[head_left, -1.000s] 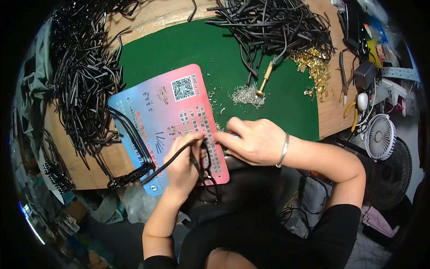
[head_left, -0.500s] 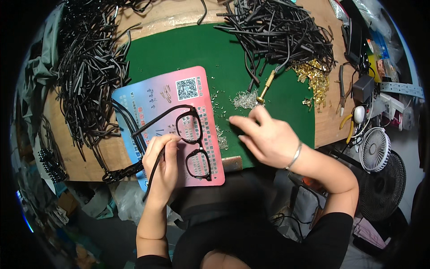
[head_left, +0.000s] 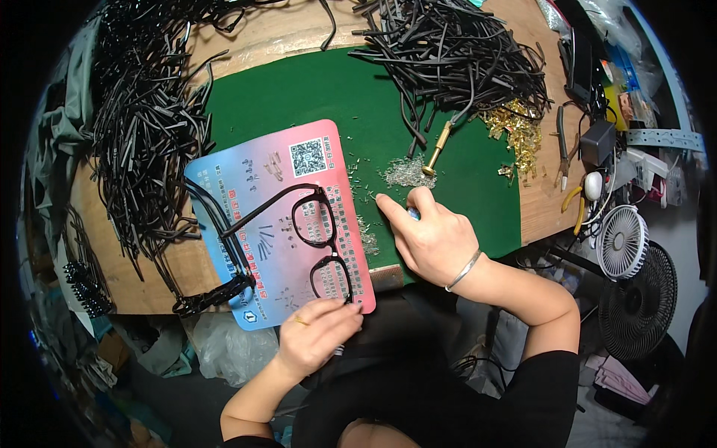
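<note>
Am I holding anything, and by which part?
Left hand: seemingly the black glasses, by their near end. Right hand: apparently a blue item, mostly hidden; which part can't be told.

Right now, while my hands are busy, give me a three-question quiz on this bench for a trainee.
1. True or false: the glasses frame lies on bare wood.
2. Which hand is nearer that frame: A, left; B, right?
3. Fill in: in the picture, the gold-coloured pieces lie to the ___ of the pile of small silver-coloured pieces.

Key: 1. False, it lies over the pink-and-blue mat. 2. A, the left hand. 3. Right.
</note>
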Motion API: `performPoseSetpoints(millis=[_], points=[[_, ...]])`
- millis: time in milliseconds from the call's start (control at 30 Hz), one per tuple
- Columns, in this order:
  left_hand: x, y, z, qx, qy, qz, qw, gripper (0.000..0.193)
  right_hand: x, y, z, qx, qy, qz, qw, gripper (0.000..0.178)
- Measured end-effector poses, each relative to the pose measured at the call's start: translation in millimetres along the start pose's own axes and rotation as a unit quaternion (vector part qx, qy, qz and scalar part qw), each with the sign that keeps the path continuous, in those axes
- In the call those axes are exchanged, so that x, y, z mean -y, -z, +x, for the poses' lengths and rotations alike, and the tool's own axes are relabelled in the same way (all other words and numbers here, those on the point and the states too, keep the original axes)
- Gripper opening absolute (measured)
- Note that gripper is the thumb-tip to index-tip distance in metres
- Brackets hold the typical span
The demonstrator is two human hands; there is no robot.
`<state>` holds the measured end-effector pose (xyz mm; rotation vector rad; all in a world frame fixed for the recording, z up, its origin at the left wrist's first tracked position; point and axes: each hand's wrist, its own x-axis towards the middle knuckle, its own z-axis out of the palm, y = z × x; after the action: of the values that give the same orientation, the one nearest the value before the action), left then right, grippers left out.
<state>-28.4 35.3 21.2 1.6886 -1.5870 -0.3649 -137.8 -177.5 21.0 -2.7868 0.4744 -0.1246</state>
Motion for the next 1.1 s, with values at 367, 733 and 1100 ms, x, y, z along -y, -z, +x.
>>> performPoseSetpoints(millis=[367,733,1100], points=[[7,-17,5,-0.064,0.027,0.078,0.995,0.018,-1,10,4,0.037,0.008,0.040,0.998,0.045],[5,-10,19,-0.029,0.042,0.074,0.996,0.017,-3,6,-23,0.109,0.029,0.207,0.972,0.036],[20,-13,11,-0.016,0.040,0.048,0.998,0.019,10,-5,-32,0.106,0.148,0.239,0.954,0.038]])
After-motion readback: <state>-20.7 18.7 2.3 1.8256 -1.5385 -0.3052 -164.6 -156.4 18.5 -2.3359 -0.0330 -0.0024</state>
